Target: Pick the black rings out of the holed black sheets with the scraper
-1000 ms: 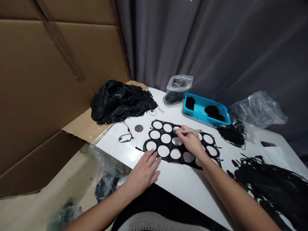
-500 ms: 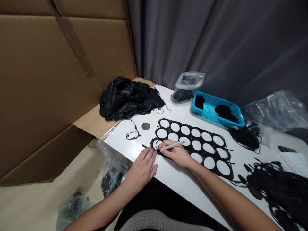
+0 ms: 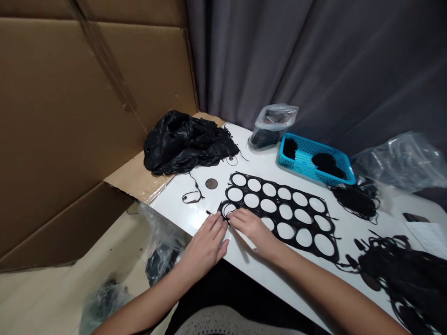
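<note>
A black sheet [image 3: 274,217] with rows of large round holes lies on the white table. My left hand [image 3: 208,237] rests flat at its near left corner, fingers stretched out and touching the edge. My right hand [image 3: 253,230] is closed beside it, fingertips over the corner hole, where a thin black ring [image 3: 227,204] shows. A white pen-like tool [image 3: 246,242] sticks out under my right palm, slanting toward me; its tip is hidden. Left of the sheet lie a dark disc [image 3: 211,184] and a small loop of black cord [image 3: 191,197].
A black plastic bundle [image 3: 185,144] lies back left, beside a cardboard wall [image 3: 94,102]. Behind the sheet stand a clear bag [image 3: 274,123] and a blue basket [image 3: 303,170] with black pieces. Tangled black straps [image 3: 408,274] cover the near right.
My right hand has turned over the corner hole, and the white pen-like tool has swung from pointing up and right to lying low under the palm. My left hand stays in place.
</note>
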### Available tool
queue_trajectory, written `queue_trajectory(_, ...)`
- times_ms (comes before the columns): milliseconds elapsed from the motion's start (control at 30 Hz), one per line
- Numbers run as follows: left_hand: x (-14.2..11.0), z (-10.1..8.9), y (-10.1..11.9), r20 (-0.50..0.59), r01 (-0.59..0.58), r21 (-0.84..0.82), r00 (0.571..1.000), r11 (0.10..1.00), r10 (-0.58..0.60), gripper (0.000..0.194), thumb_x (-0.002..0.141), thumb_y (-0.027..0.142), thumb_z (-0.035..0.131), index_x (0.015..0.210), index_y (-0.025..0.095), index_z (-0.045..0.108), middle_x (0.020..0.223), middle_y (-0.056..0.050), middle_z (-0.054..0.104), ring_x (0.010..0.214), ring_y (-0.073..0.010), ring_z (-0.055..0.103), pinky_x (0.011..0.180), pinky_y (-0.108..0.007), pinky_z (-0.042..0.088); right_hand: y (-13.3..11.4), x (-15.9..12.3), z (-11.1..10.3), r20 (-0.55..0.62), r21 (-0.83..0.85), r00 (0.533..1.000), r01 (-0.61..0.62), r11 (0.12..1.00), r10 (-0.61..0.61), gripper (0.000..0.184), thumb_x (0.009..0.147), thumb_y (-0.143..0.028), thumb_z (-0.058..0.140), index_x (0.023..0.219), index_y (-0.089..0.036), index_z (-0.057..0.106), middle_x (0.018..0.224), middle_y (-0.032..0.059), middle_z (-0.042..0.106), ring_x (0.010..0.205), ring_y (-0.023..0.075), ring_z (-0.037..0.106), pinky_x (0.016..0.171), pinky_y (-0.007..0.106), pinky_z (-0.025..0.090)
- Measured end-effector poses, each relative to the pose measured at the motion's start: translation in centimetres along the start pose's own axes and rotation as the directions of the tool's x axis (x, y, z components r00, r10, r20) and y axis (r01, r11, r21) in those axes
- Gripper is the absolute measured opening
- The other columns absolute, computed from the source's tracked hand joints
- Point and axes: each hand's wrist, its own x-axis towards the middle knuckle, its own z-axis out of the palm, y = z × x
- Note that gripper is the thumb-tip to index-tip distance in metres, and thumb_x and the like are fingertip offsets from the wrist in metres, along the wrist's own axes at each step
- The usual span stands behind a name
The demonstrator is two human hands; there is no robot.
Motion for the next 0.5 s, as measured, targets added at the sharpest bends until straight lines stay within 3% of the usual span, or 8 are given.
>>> queue_trajectory(67, 0.1, 0.0, -0.2, 0.012, -0.001, 0.005, 1.000, 1.000, 0.001, 0.038, 0.096, 0.025, 0.049, 0.129, 0.007, 0.057, 0.127, -0.016, 0.064, 0.130, -0.0315, 0.052, 0.111, -0.047, 0.043, 1.1, 0.5, -0.5, -0.149, 0.016, 0.987, -0.065, 0.998, 0.066, 0.013, 0.091, -0.020, 0.053, 0.099, -0.023, 0.062, 0.107, 0.0087, 0.069, 0.099, 0.0241, 0.061, 0.087, 0.038, 0.048)
queue_trajectory(100, 0.1, 0.0, -0.2, 0.016, 0.003, 0.008, 1.000, 1.000, -0.003, 0.038, 0.096, 0.025, 0.050, 0.129, 0.008, 0.057, 0.126, -0.016, 0.064, 0.129, -0.0313, 0.052, 0.111, -0.047, 0.043, 1.8, 0.8, -1.0, -0.261, 0.048, 0.954, -0.141, 0.989, 0.149, 0.013, 0.092, -0.022, 0.051, 0.096, -0.023, 0.063, 0.106, 0.0081, 0.070, 0.098, 0.0237, 0.062, 0.087, 0.038, 0.048)
queue_trajectory(133, 0.1, 0.0, -0.3, 0.016, 0.002, 0.011, 1.000, 1.000, -0.003, 0.038, 0.096, 0.025, 0.050, 0.129, 0.008, 0.057, 0.126, -0.016, 0.064, 0.129, -0.0312, 0.052, 0.110, -0.047, 0.044, 2.8, 1.2, -1.8, -0.376, 0.101, 0.893, -0.225, 0.969, 0.247, 0.013, 0.093, -0.024, 0.050, 0.091, -0.023, 0.062, 0.104, 0.0074, 0.071, 0.096, 0.0233, 0.063, 0.086, 0.038, 0.048)
queue_trajectory(200, 0.2, 0.0, -0.6, 0.000, -0.014, 0.017, 1.000, 1.000, 0.014, 0.038, 0.095, 0.026, 0.051, 0.129, 0.008, 0.056, 0.125, -0.017, 0.064, 0.128, -0.0311, 0.053, 0.109, -0.047, 0.045, 4.6, 1.5, -3.9, -0.526, 0.254, 0.727, -0.361, 0.897, 0.441, 0.016, 0.090, -0.031, 0.055, 0.077, -0.022, 0.058, 0.101, 0.0065, 0.072, 0.092, 0.0229, 0.064, 0.083, 0.037, 0.049)
queue_trajectory(267, 0.3, -0.1, -0.9, -0.038, -0.041, 0.025, 0.998, 0.999, 0.042, 0.037, 0.095, 0.025, 0.052, 0.127, 0.007, 0.056, 0.123, -0.017, 0.065, 0.126, -0.0309, 0.055, 0.108, -0.046, 0.046, 6.0, 1.0, -6.1, -0.569, 0.415, 0.607, -0.370, 0.831, 0.555, 0.024, 0.084, -0.036, 0.062, 0.068, -0.022, 0.051, 0.092, 0.0051, 0.072, 0.089, 0.0224, 0.065, 0.079, 0.035, 0.050)
queue_trajectory(300, 0.3, -0.2, -1.1, -0.063, -0.055, 0.028, 0.996, 0.998, 0.057, 0.036, 0.095, 0.025, 0.052, 0.126, 0.007, 0.057, 0.121, -0.016, 0.065, 0.124, -0.0305, 0.056, 0.106, -0.046, 0.047, 6.5, 0.4, -7.1, -0.566, 0.482, 0.580, -0.345, 0.806, 0.587, 0.027, 0.081, -0.037, 0.066, 0.066, -0.023, 0.049, 0.085, 0.0039, 0.071, 0.087, 0.0219, 0.066, 0.078, 0.033, 0.051)
queue_trajectory(433, 1.1, -0.3, -2.3, -0.129, -0.086, 0.024, 0.988, 0.996, 0.088, 0.028, 0.096, 0.026, 0.051, 0.121, 0.015, 0.058, 0.117, -0.011, 0.066, 0.116, -0.0273, 0.060, 0.102, -0.045, 0.048, 8.0, -3.5, -11.2, -0.509, 0.623, 0.547, -0.299, 0.723, 0.665, 0.037, 0.069, -0.046, 0.075, 0.063, -0.023, 0.047, 0.067, 0.0005, 0.063, 0.075, 0.0195, 0.065, 0.073, 0.032, 0.054)
queue_trajectory(500, 1.6, -0.3, -2.9, -0.159, -0.106, 0.026, 0.981, 0.994, 0.109, 0.024, 0.097, 0.027, 0.051, 0.117, 0.016, 0.059, 0.114, -0.010, 0.066, 0.111, -0.0260, 0.061, 0.102, -0.046, 0.046, 9.2, -5.8, -13.9, -0.564, 0.576, 0.477, -0.358, 0.735, 0.674, 0.042, 0.064, -0.053, 0.076, 0.062, -0.023, 0.045, 0.068, 0.0021, 0.064, 0.071, 0.0198, 0.065, 0.072, 0.034, 0.055)
